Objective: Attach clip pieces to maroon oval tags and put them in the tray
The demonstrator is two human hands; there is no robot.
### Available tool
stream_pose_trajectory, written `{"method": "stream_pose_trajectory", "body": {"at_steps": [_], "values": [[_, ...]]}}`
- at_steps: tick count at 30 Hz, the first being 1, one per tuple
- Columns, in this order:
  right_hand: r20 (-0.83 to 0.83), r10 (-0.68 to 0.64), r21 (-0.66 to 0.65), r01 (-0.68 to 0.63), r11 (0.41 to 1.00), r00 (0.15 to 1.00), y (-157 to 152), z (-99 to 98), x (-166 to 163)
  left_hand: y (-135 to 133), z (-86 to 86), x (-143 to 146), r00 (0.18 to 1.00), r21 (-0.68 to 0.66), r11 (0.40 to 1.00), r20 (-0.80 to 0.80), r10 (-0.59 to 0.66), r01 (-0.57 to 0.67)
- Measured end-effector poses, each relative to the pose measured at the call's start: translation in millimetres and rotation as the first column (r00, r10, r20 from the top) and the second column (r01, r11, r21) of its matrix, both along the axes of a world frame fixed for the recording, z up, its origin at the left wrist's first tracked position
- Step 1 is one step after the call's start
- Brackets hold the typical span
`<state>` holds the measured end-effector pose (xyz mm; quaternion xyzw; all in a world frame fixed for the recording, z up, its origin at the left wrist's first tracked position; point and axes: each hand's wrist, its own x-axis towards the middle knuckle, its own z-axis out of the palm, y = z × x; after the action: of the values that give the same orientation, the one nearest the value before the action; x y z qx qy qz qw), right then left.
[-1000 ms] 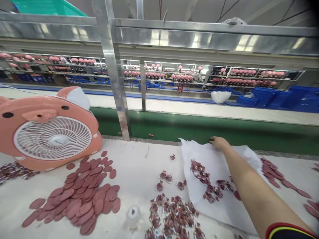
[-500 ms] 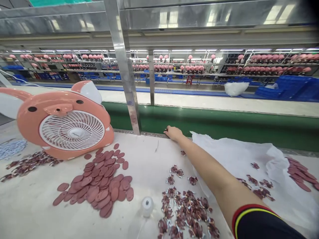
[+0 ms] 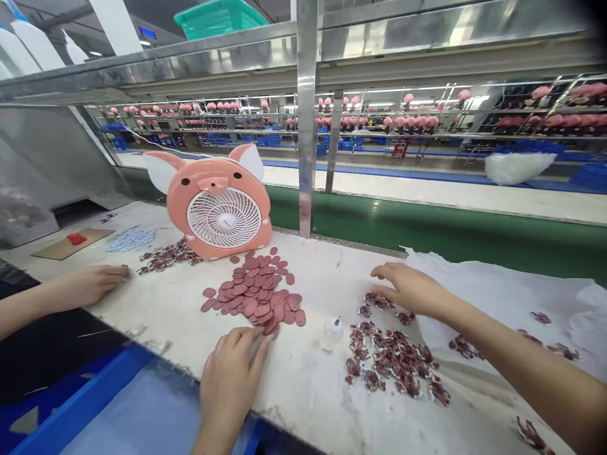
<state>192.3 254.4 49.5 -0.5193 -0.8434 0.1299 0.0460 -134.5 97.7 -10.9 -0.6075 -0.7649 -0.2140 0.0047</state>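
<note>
Touching the near edge of the flat maroon oval discs [image 3: 258, 292], my left hand [image 3: 231, 371] is nearer, grip indiscernible; right hand [image 3: 408, 288], fingers spread, lies rightward.

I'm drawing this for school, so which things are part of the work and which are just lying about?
Part of the work, it seems:
reddish ovals, at the left hand
small brown bundles, near the right hand
white sheet, under some bundles
perhaps the small bottle

Probably just nearby:
pink animal-faced fan
green basket overhead
</note>
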Motion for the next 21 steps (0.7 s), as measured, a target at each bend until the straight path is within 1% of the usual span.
{"method": "stream_pose_trajectory", "body": {"at_steps": [1,3,5,7,10,13,16,19,21], "values": [[-0.047,0.036,-0.007,-0.036,0.999,0.998,-15.6,-0.4,-3.5,5.7,3.9,2.2,1.0,-0.027,0.999,-0.017,0.02,-0.021],[-0.145,0.114,-0.036,-0.121,0.992,0.983,-43.5,-4.7,-15.6,11.6,8.9,6.7,0.998,-0.028,0.998,-0.035,0.048,-0.049],[-0.22,0.156,-0.058,-0.172,0.983,0.963,-63.8,-14.1,-32.4,13.1,10.7,10.9,0.997,-0.029,0.998,-0.05,0.059,-0.061],[-0.272,0.14,-0.056,-0.161,0.985,0.952,-74.9,-26.5,-49.9,13.8,10.8,14.2,0.996,-0.03,0.998,-0.058,0.061,-0.063],[-0.338,0.099,-0.043,-0.12,0.992,0.936,-79.4,-41.3,-69.7,16.1,11.6,16.4,0.997,-0.037,0.998,-0.054,0.046,-0.048],[-0.433,0.062,-0.032,-0.085,0.996,0.899,-82.7,-42.9,-76.9,16.8,14.0,14.7,0.999,-0.054,0.998,-0.039,0.019,-0.021],[-0.586,0.011,-0.063,-0.059,0.996,0.81,-93.9,-33.6,-71.9,14.7,16.3,11.8,0.998,-0.065,0.997,-0.026,0.049,-0.051],[-0.753,-0.026,-0.117,-0.095,0.989,0.658,-113.2,-23.9,-59.3,15.7,16.9,11.4,0.995,-0.077,0.992,-0.032,0.096,-0.098],[-0.838,-0.065,-0.151,-0.115,0.982,0.542,-128.4,-21.6,-50.4,20.5,16.9,12.0,0.995,-0.098,0.99,-0.029,0.099,-0.101]]}}
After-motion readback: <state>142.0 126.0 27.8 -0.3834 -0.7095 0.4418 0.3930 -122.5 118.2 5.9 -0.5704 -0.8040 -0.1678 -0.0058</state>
